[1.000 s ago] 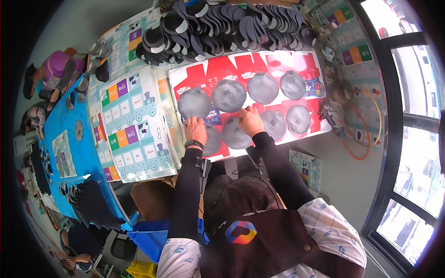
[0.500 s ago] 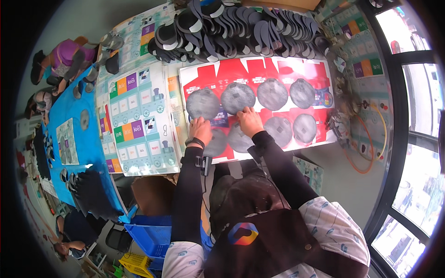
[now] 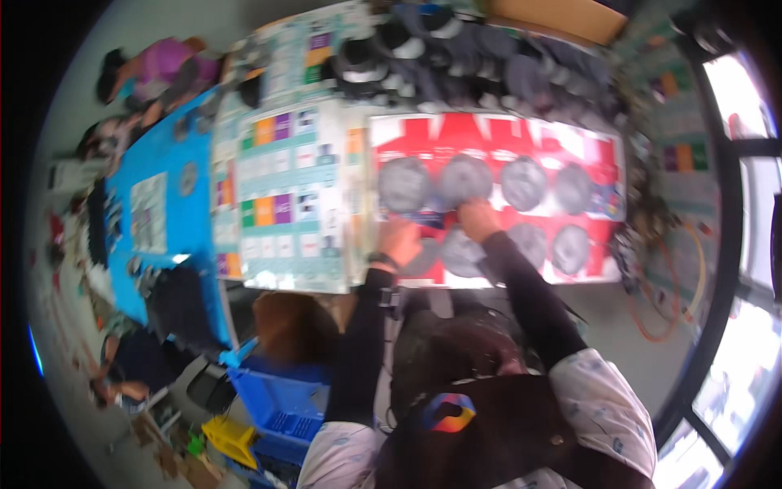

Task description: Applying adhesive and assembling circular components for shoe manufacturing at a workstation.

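Several grey round felt-like pads (image 3: 523, 183) lie in two rows on a red and white printed card sheet (image 3: 599, 147) in front of me. My left hand (image 3: 399, 241) rests low at the sheet's left side, over part of a near-row pad (image 3: 422, 257). Just right of it, my right hand (image 3: 479, 220) touches or nearly touches the near edge of a far-row pad (image 3: 465, 178). Its fingers look curled. Motion blur smears the fingers of both hands, so their grip is unclear.
Dense rows of grey and black curved pieces (image 3: 521, 69) line the table's back. Left are stacked printed sheets (image 3: 289, 179) and a blue table (image 3: 155, 220) with people beside it. A blue crate (image 3: 277, 399) stands below left. Orange and yellow hoses (image 3: 664, 318) hang at right.
The whole scene has shifted right in the picture and become blurred. Both hands stay by the same pads, the left slightly lower on the sheet. The pads keep their layout.
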The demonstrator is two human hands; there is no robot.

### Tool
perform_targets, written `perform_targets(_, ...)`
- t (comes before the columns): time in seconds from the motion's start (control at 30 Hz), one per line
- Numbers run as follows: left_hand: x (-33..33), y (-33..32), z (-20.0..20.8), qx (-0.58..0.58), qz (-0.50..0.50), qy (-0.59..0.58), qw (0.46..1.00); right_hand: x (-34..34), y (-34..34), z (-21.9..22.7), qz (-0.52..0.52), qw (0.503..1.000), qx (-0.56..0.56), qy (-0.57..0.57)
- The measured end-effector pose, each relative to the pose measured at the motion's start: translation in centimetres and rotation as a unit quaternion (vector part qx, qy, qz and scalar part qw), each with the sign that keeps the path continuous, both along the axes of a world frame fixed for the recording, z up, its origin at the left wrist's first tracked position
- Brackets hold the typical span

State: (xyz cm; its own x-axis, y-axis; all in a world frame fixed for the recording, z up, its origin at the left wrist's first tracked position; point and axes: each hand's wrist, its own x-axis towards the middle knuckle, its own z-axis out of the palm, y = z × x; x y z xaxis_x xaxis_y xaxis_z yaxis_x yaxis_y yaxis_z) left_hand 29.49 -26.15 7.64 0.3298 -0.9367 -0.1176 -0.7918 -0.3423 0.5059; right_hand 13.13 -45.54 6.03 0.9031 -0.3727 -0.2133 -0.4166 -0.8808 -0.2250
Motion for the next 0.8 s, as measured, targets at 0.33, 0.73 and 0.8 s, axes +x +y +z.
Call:
perform_targets(0.33,2.5,2.9,11.6,-0.085,0.228,0.207,0.948,-2.8,-3.5,11.9,0.067,0.891,0.427,0.139)
perform_targets(0.73,37.6,18.9,2.1,-0.155,0.361,0.002,0.919,19.1,8.0,8.2,-0.221,0.634,0.698,-0.248)
perform_targets(0.8,37.3,12.5,1.3,-0.189,0.401,-0.061,0.894,22.4,5.5,7.4,-0.244,0.716,0.626,-0.191)
